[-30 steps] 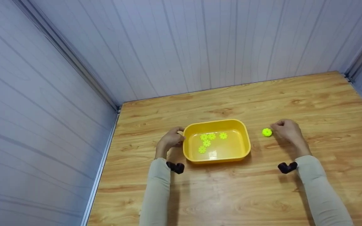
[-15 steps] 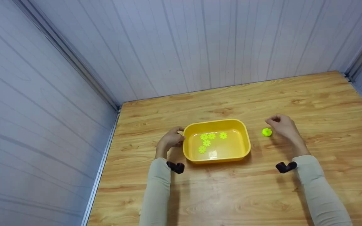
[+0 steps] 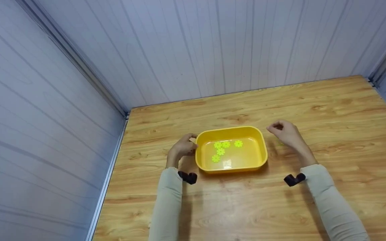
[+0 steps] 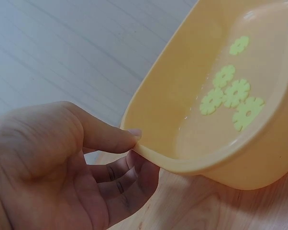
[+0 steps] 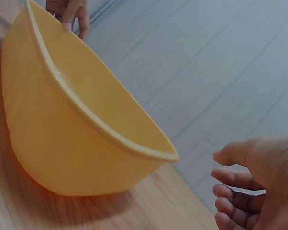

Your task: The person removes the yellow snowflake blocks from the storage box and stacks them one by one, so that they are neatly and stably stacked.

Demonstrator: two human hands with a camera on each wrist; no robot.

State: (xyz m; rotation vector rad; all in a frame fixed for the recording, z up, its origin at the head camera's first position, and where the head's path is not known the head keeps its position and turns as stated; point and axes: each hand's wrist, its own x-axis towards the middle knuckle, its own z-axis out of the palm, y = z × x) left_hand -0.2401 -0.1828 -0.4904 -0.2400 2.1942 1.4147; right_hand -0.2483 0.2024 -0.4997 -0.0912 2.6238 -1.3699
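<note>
My left hand (image 3: 182,148) pinches the left rim of a yellow plastic basin (image 3: 246,157), its thumb over the edge and fingers beneath it in the left wrist view. Several flat yellow-green flower-shaped pieces (image 4: 237,92) lie on the basin floor toward its left half. Just off the basin's right end, above the table, is my right hand (image 3: 288,134). In the right wrist view its fingers (image 5: 237,178) are loosely bent, with a gap under the thumb and nothing between them. Under that hand a yellow-green piece (image 3: 281,144) shows only as a sliver, the remainder hidden.
A wood-grain table (image 3: 230,214) carries the basin. Pale panelled walls (image 3: 193,50) rise behind it and on both sides. Each wrist wears a small black camera mount (image 3: 188,177).
My right hand has lifted away from the yellow-green piece on the table and moved left toward the basin, now covering most of that piece. The left hand and basin stay put.
</note>
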